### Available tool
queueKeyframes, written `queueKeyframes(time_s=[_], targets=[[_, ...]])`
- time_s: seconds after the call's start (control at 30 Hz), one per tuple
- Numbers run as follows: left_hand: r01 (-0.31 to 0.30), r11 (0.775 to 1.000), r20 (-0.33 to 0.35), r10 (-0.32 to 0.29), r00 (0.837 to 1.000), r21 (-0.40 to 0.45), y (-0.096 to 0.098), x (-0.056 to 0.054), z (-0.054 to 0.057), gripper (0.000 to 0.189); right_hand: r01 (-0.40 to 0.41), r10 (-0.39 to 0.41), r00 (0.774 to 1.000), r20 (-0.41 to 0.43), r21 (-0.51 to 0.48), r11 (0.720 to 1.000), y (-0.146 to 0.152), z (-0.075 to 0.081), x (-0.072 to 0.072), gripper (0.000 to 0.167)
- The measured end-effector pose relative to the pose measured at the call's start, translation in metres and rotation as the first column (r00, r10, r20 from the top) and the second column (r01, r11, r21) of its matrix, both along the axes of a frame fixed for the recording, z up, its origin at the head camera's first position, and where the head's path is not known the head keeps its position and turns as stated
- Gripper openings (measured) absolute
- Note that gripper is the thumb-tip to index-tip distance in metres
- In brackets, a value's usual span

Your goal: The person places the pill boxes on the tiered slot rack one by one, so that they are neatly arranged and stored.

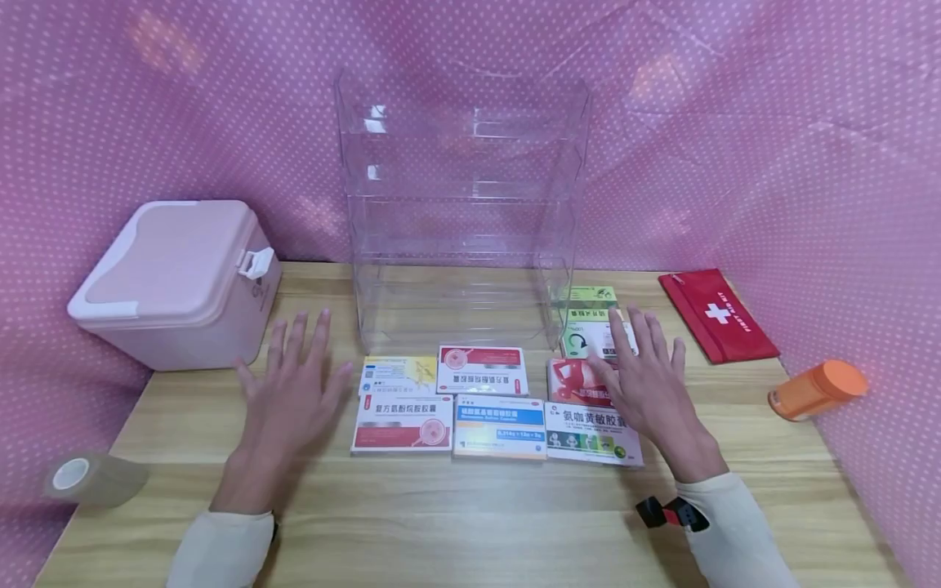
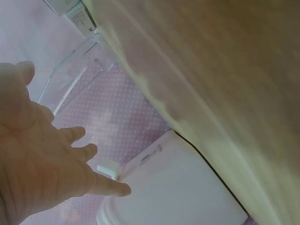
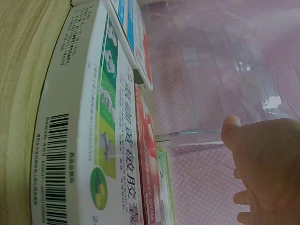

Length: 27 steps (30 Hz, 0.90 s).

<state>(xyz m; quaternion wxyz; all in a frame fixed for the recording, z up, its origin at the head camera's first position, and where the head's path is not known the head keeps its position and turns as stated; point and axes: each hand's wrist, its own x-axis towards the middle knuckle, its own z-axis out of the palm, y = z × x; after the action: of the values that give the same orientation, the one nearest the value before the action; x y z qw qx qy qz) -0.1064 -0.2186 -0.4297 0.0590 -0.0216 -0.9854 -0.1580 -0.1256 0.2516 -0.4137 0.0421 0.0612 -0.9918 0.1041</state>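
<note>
My left hand (image 1: 290, 388) is spread above the table, left of the medicine boxes, with nothing in it. Fingers apart, my right hand (image 1: 650, 380) hovers over the right-hand boxes and holds nothing. Between the hands lie a yellow box (image 1: 400, 374), two red-and-white boxes, one at the back (image 1: 482, 370) and one in front (image 1: 402, 423), and a blue-and-white box (image 1: 500, 427). Under or beside the right hand are a white box with green pictures (image 1: 594, 433), a red box (image 1: 577, 382) and green-and-white boxes (image 1: 586, 327). Behind them stands a clear tiered rack (image 1: 463, 196).
A pink lidded case (image 1: 176, 278) stands at the back left, a tape roll (image 1: 99, 478) at the left edge. On the right are a red first aid pouch (image 1: 718, 316) and an orange bottle (image 1: 816, 390). Pink dotted cloth (image 1: 772, 163) surrounds the wooden table (image 1: 470, 523).
</note>
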Motion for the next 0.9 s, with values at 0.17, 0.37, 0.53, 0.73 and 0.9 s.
queueKeyframes(time_s=[0.17, 0.37, 0.53, 0.73, 0.9], targets=[[0.030, 0.996, -0.004, -0.029, 1.000, 0.082, 0.006, -0.008, 0.008, 0.076, 0.004, -0.004, 1.000, 0.001, 0.012, 1.000, 0.002, -0.001, 0.000, 0.092], [0.105, 0.951, -0.081, -0.085, 0.993, 0.290, 0.004, -0.047, 0.021, 0.082, -0.004, 0.004, 1.000, 0.009, -0.035, 0.999, 0.003, -0.002, -0.009, 0.088], [0.113, 0.897, -0.128, -0.064, 0.990, 0.427, 0.003, -0.079, 0.018, 0.093, -0.015, 0.020, 0.999, 0.027, -0.183, 0.983, 0.006, -0.002, -0.026, 0.083], [0.113, 0.840, -0.142, -0.043, 0.989, 0.530, 0.008, -0.089, 0.015, 0.098, -0.008, 0.033, 0.998, 0.062, -0.366, 0.931, 0.019, 0.003, -0.067, 0.078], [0.129, 0.825, -0.106, -0.084, 0.991, 0.551, 0.016, -0.091, 0.012, 0.102, 0.012, 0.013, 0.998, 0.060, -0.406, 0.914, 0.037, 0.000, -0.110, 0.071]])
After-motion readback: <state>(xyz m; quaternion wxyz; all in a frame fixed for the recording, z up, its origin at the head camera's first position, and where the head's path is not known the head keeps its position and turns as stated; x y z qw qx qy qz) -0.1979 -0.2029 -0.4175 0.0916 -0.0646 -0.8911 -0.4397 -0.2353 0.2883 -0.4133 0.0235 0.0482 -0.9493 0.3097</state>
